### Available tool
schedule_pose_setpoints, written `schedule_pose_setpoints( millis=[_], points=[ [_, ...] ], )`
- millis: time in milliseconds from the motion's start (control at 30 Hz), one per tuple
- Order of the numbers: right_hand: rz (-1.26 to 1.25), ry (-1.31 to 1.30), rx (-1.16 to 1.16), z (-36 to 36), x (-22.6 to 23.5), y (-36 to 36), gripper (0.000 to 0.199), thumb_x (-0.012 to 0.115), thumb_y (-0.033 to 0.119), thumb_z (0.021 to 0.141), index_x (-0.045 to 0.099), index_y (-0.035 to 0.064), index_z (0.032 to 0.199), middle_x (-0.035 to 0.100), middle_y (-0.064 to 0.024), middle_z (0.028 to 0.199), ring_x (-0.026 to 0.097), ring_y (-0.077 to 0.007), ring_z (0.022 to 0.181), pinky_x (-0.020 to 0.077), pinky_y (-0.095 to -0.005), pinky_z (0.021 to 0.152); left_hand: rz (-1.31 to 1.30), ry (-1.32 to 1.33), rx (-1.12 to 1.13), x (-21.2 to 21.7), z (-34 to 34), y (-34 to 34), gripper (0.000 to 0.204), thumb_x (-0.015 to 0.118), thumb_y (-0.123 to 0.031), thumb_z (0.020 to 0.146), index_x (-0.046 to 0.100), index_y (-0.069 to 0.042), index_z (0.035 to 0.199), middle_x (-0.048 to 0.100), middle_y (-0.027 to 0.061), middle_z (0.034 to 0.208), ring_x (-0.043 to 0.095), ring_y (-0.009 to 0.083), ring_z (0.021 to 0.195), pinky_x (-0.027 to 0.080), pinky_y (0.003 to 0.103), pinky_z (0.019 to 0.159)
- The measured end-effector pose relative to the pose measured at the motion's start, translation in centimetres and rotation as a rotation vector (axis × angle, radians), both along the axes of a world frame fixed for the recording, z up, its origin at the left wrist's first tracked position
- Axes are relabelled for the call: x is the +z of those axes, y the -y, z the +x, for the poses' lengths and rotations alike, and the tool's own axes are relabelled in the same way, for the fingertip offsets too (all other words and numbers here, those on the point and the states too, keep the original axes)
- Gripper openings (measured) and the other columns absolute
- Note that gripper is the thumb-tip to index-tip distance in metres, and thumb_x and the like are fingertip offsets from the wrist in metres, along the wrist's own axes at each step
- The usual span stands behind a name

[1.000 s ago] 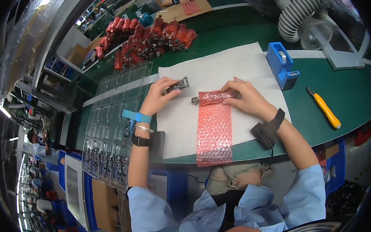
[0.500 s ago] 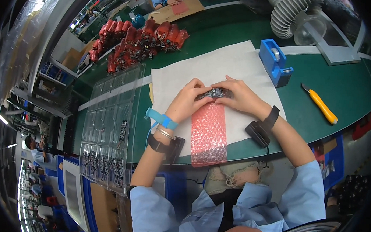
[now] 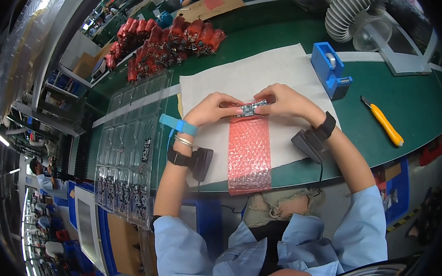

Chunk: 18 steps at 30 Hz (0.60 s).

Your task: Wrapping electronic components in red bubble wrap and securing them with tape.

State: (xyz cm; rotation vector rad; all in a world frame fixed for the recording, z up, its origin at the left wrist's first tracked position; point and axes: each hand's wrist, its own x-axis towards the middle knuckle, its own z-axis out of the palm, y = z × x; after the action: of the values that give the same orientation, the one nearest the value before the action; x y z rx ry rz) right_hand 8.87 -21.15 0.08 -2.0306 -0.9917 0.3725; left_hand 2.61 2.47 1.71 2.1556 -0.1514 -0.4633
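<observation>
Head view, big to small. Green table [image 3: 415,109] spans the middle and right of the frame. White paper [image 3: 219,82] lies on it, centre. Clear plastic tray [image 3: 110,154] left of centre, boards in its lower compartments. Pile of red bundles [image 3: 167,43] at upper left. Pink bubble wrap [image 3: 250,155] runs down the centre, lower end reaching past the table edge. Blue tape dispenser [image 3: 329,71] at upper right, yellow knife [image 3: 386,127] right of it and lower, well apart from both hands.

Left hand [image 3: 207,108] pinches the left end of the small board [image 3: 252,108], thumb on the near side; right hand [image 3: 290,101] pinches the right end. Board sits mid-frame, across the wrap's upper end, red showing along its near edge. Can't tell if it presses on the wrap.

My take: match thumb pressure on both ends, line the board up square with the wrap, hold by the edges, don't bend it, don't let the wrap's hanging end drag.
</observation>
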Motion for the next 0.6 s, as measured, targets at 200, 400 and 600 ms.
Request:
schedule_pose_setpoints(
  millis=[200,400,600],
  points=[
    [-0.044,0.04,0.059,-1.2,0.5,0.1,0.034,0.071,0.02,0.077,0.068,0.0007,0.105,0.068,-0.0189,0.096,0.065,-0.0314,0.087,0.0513,-0.0348,0.079,0.059,0.28,-0.204,0.0,0.0,-0.3,0.028,0.07,-0.017,0.083,0.068,-0.002,0.108,0.064,0.0125,0.096,0.062,0.02,0.088,0.05,0.03,0.078],
    [0.093,0.178,-0.093,-4.2,-0.8,-0.1,0.034,0.075,0.012,0.07,0.063,0.0013,0.1,0.062,-0.0184,0.096,0.058,-0.0337,0.094,0.0478,-0.0378,0.084,0.075,0.351,-0.21,-0.1,-1.4,-0.2,0.034,0.074,-0.017,0.079,0.063,-0.002,0.108,0.06,0.0112,0.1,0.06,0.0211,0.092,0.048,0.031,0.082],
    [0.201,0.475,-0.142,-7.0,-2.0,-1.0,0.035,0.073,0.003,0.067,0.054,0.0035,0.096,0.05,-0.0141,0.094,0.05,-0.0335,0.096,0.0443,-0.0396,0.083,0.219,0.375,-0.267,-0.7,-2.5,0.1,0.048,0.074,-0.015,0.078,0.048,-0.003,0.117,0.051,0.0085,0.108,0.054,0.0188,0.103,0.045,0.031,0.088]
  ],
)
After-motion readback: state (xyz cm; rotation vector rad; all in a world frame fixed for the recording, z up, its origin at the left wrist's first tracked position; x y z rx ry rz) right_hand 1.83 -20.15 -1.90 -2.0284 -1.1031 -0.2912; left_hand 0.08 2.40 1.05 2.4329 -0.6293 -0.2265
